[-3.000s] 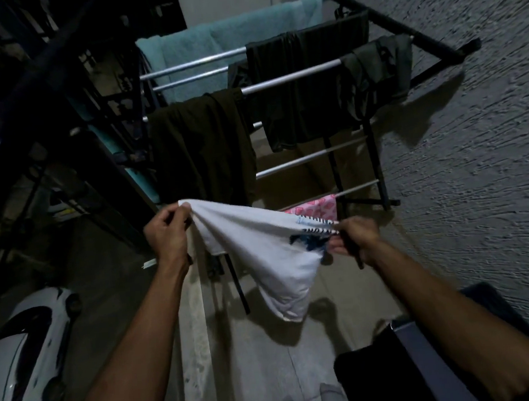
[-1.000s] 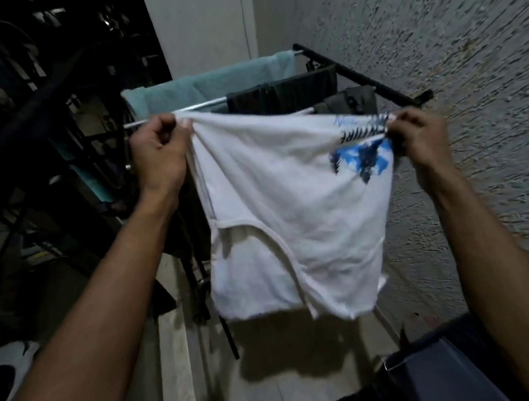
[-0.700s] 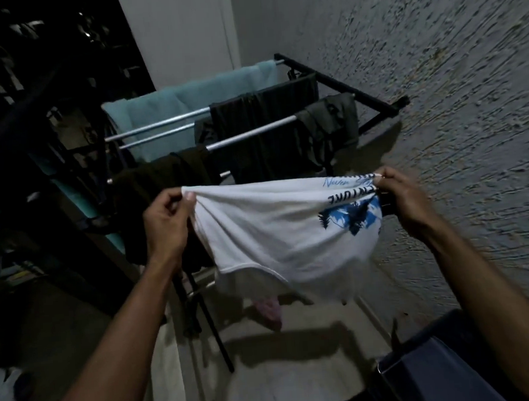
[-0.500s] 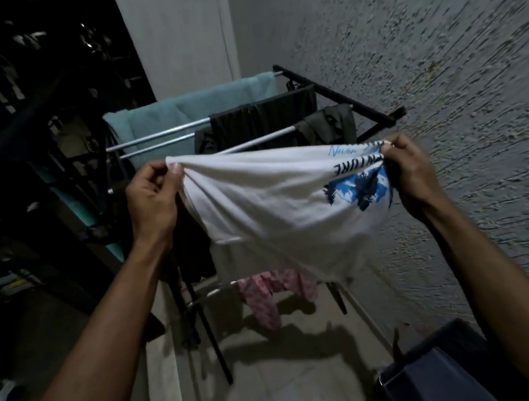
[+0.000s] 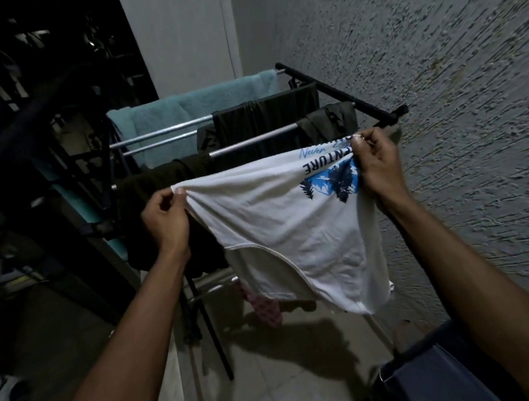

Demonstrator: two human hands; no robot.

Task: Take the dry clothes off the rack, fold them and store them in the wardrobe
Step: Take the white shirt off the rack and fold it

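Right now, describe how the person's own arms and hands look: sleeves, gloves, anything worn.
Both forearms are bare from the bottom edge of the picture to the wrists; no sleeve shows. The left hand and the right hand wear no gloves. No watch, bracelet or ring can be made out, though the light is dim. Short, pale fingernails show on the fingertips of both hands.

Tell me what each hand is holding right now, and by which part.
Both hold the white T-shirt along its top edge: the left hand pinches the plain end, the right hand pinches the end with the blue print.
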